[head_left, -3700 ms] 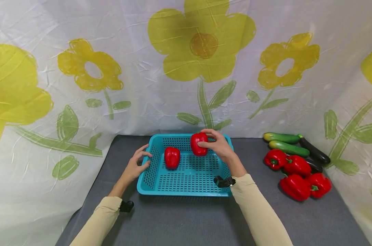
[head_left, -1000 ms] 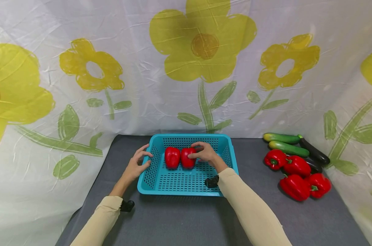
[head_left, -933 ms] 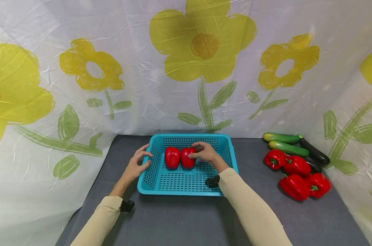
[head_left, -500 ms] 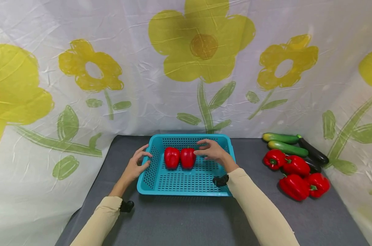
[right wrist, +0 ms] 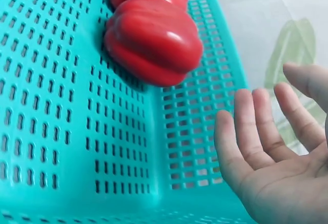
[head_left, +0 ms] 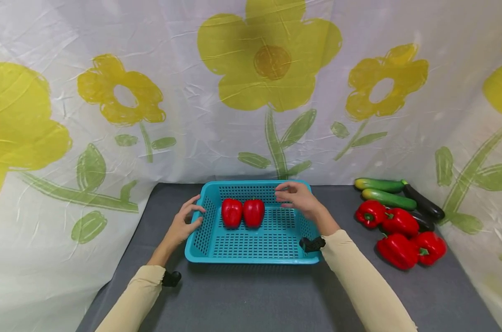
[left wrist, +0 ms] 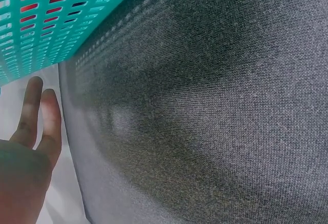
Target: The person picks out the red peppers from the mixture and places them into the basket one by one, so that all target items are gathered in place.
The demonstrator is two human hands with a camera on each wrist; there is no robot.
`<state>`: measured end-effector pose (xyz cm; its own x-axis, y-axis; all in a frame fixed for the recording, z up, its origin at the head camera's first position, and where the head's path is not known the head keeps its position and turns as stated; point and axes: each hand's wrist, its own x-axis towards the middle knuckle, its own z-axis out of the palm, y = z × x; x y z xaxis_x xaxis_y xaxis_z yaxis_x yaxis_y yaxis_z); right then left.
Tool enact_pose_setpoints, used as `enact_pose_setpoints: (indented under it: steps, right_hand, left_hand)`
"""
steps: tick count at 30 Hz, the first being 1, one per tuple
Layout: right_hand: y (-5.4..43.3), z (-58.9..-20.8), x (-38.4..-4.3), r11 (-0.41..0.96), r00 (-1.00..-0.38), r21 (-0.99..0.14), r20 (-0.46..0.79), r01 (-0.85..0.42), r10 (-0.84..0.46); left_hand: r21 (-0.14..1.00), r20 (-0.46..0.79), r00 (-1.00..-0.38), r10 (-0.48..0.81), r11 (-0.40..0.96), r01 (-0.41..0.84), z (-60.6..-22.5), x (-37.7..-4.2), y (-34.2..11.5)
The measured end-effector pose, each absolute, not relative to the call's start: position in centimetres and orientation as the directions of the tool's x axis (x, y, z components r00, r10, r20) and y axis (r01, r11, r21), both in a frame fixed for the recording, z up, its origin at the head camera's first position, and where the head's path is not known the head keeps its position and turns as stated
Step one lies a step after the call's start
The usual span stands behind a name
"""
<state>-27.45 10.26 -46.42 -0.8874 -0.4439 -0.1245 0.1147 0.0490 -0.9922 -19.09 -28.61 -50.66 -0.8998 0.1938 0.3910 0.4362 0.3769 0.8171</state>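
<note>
In the head view a blue-green plastic basket [head_left: 251, 261] stands on the table. Two red bell peppers sit side by side inside: the left one [head_left: 232, 213] and the right one [head_left: 253, 213]. My right hand [head_left: 299, 199] hovers over the basket's back right part with loosely bent fingers and nothing in them; the right wrist view shows its palm [right wrist: 292, 178] beside the basket wall. My left hand [head_left: 183, 225] stays at the left rim, fingers relaxed, fingertips by the edge. Whether they touch it is unclear.
On the right of the table lie several more red bell peppers [head_left: 397, 251], two green zucchini [head_left: 389, 198] and dark eggplants [head_left: 423, 201]. Dark grey cloth [head_left: 251, 299] covers the table. A flower-printed white curtain [head_left: 184, 138] rises directly behind it.
The right hand lowered a bell pepper beside the first one in the basket, let go, then drew back to the right. The left hand has stayed at the rim.
</note>
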Motion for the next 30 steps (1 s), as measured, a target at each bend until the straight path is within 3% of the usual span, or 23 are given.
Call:
enact_pose_setpoints:
  steps: [15,30]
  right_hand:
    - [13.3,-44.9,-25.7,-0.010,-0.904,-0.999,-0.040,0.049,-0.427]
    - [17.5,-45.5,-23.7,0.029,-0.921,-1.000,-0.005,-0.007,-0.389]
  left_hand:
    - [0.837,0.334,-0.922,0.194,0.389,0.385,-48.6,-18.0,-27.8]
    - [0.841,0.342,-0.919,0.197,0.372,0.393,-48.9,-18.2,-28.0]
